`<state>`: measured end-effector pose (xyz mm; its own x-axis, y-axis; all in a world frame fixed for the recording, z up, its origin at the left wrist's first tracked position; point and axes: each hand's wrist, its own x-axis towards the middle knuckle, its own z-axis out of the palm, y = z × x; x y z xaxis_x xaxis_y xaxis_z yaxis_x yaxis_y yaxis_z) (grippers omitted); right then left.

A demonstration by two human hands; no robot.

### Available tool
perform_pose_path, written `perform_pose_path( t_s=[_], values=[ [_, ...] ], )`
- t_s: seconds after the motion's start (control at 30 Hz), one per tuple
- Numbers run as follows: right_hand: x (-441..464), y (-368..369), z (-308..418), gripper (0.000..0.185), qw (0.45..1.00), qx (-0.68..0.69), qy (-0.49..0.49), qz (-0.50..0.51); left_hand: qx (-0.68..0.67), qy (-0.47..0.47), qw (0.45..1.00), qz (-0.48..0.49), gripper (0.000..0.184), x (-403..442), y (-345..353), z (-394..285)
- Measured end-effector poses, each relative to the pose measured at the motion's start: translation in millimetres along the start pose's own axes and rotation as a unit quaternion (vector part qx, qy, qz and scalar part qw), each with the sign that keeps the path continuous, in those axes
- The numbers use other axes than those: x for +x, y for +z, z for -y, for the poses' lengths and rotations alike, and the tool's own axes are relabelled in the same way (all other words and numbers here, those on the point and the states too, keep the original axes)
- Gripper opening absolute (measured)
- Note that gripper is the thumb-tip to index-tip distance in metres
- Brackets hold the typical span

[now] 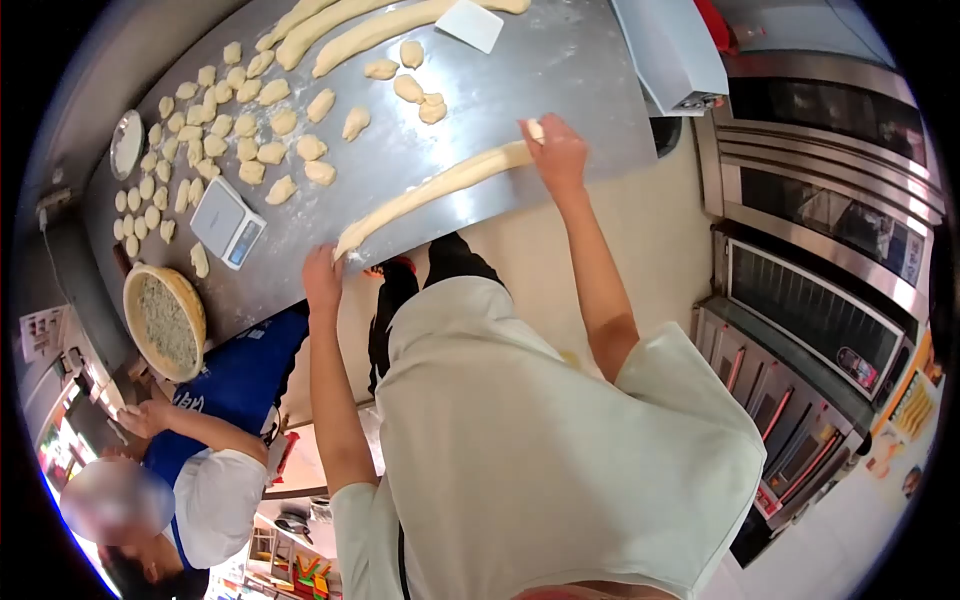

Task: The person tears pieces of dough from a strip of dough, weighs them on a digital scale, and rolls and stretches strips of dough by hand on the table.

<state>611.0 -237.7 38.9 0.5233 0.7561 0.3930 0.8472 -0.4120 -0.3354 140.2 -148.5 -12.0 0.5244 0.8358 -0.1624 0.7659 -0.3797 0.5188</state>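
Note:
A long rope of dough (pixel 435 192) lies slantwise along the near edge of the steel table. Its left end is in my left hand (pixel 322 278), fingers closed on it at the table's edge. My right hand (pixel 558 155) is wrapped round the other end, and a bit of dough pokes out between thumb and fingers. Beyond the rope lie a few torn dough pieces (pixel 408 88), and more thick dough strips (pixel 385 38) stretch across the far side. A white scraper (pixel 470 25) rests partly over one strip.
Many small dough lumps (pixel 247 125) cover the left of the table (pixel 590 70), near a digital scale (pixel 228 222) and a metal dish (pixel 127 145). A bowl of filling (pixel 165 322) stands at the left corner beside a co-worker (pixel 215 500). Steel ovens (pixel 820 190) line the right.

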Motion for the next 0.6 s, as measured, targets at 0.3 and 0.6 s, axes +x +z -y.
perform_pose_path(
  t_s=[0.3,0.6],
  values=[
    [84,-147,173,0.044,0.965,0.166,-0.191,-0.063,-0.049,0.019,0.998,0.02,0.022,1,-16,13],
    [176,-284,201,0.029,0.914,0.161,-0.149,-0.342,-0.054,0.043,0.998,0.012,0.02,-18,-62,26]
  ],
)
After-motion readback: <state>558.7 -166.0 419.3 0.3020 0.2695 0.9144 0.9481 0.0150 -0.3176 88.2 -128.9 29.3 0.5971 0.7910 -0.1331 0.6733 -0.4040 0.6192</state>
